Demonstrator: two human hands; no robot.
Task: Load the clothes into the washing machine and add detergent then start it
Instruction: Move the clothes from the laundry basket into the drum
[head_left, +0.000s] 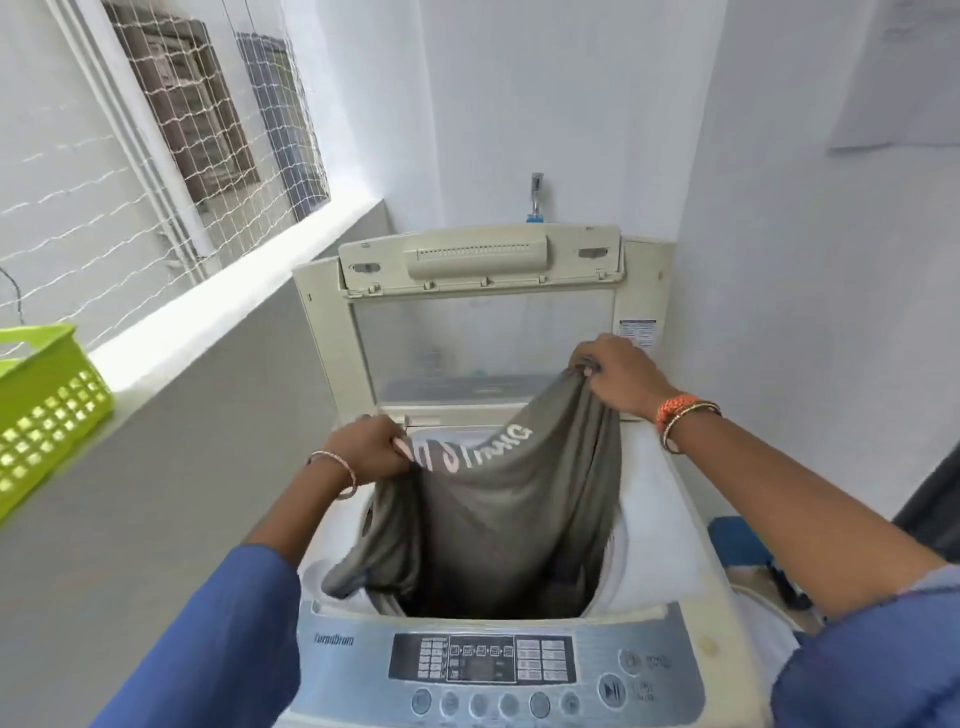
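A top-loading washing machine (691, 561) stands in front of me with its lid (483, 291) folded up against the back wall. A grey T-shirt (498, 509) with pale lettering hangs spread over the drum opening, its lower part down inside the dark drum. My left hand (371, 449) grips the shirt's left upper edge. My right hand (618, 371) pinches the right upper edge, held higher and farther back. The control panel (483, 660) with its buttons runs along the machine's near edge.
A lime-green plastic basket (41, 410) sits on the white ledge (218, 322) at the left, below a netted window. A tap (536, 200) is on the wall behind the machine. Blue and dark items (743, 545) lie low at the right.
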